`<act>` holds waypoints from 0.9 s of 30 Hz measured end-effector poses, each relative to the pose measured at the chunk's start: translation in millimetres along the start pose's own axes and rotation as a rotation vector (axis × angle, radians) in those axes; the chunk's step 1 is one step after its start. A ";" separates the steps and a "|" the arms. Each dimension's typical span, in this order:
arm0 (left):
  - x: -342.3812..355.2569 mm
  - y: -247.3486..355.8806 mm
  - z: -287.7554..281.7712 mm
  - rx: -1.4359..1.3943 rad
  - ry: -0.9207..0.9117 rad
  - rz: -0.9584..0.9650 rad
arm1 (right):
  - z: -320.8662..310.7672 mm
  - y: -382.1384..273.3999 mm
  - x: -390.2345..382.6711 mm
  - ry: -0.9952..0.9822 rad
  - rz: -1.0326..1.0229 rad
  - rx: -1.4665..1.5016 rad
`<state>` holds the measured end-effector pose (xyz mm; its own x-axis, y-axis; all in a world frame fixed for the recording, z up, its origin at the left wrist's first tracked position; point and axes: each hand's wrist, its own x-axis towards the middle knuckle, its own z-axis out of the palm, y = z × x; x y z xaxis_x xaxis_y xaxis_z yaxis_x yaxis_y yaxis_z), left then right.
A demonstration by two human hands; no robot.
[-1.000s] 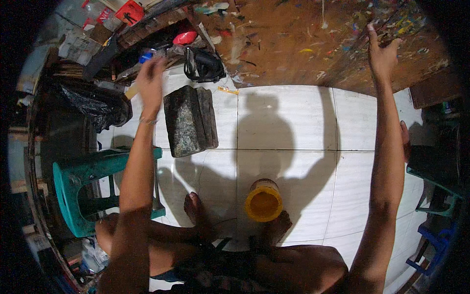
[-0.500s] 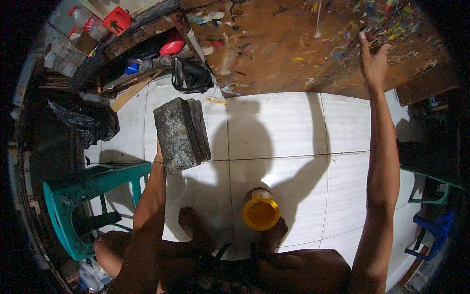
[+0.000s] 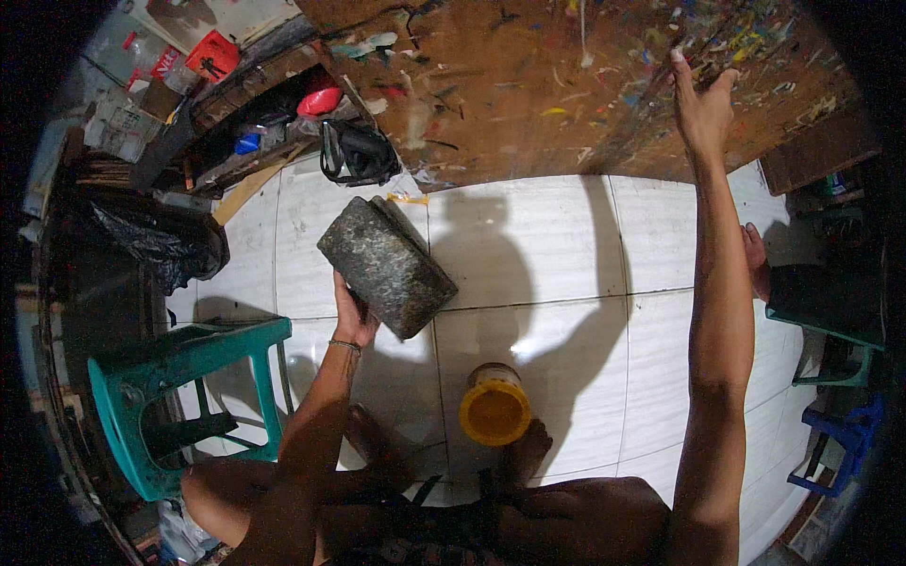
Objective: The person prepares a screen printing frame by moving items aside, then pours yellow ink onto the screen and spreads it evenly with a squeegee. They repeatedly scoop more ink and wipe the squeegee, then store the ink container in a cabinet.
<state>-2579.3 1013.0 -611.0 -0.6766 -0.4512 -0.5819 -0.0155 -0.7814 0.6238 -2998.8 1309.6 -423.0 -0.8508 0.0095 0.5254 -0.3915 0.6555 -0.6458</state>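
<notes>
My left hand (image 3: 355, 316) grips a dark grey, speckled, stone-like block (image 3: 382, 264) by its lower left side, above the tiled floor. The block is tilted, and a second layer or ridge shows along its upper right edge. Some left fingers are hidden behind it. My right hand (image 3: 706, 108) reaches out to the far right over a large brown board (image 3: 510, 104) smeared with dried paint. Its thumb and a finger stand apart, with nothing seen between them; whether it touches the board I cannot tell.
A tub with a yellow lid (image 3: 495, 412) stands by my feet. Left is a green plastic stool (image 3: 189, 354); a black bag (image 3: 357, 153) lies beside a cluttered shelf (image 3: 269, 71). On the right are a bare foot (image 3: 755, 253) and a blue plastic stool (image 3: 835, 443).
The block in my left hand has moved right and turned, its lower end swinging rightward. More of the left hand shows. A foot has come into view at the right. My right hand stays over the board.
</notes>
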 end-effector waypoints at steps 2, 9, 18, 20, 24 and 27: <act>-7.2 -6.4 13.7 -0.025 0.010 -0.070 | -1.3 0.1 -0.1 -0.008 0.003 0.029; -13.9 -21.6 44.4 -0.113 0.026 -0.092 | 1.2 1.2 5.9 0.093 -0.109 -0.121; -25.9 -35.2 61.1 -0.264 -0.018 -0.160 | -9.1 -21.8 -7.1 0.036 0.011 0.128; -25.7 -37.7 64.9 -0.226 -0.016 -0.155 | -11.0 -26.7 -9.1 0.052 -0.019 0.173; -21.7 -40.1 71.8 -0.112 -0.015 -0.155 | -11.9 -29.4 -12.8 0.079 -0.012 0.120; -22.7 -50.5 76.7 -0.048 -0.019 -0.112 | -10.6 -24.8 -10.7 0.070 -0.032 0.155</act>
<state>-2619.6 1095.7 -589.3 -0.6867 -0.3514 -0.6363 -0.0572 -0.8465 0.5292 -2976.2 1301.3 -406.7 -0.8128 0.0467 0.5807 -0.4717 0.5323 -0.7030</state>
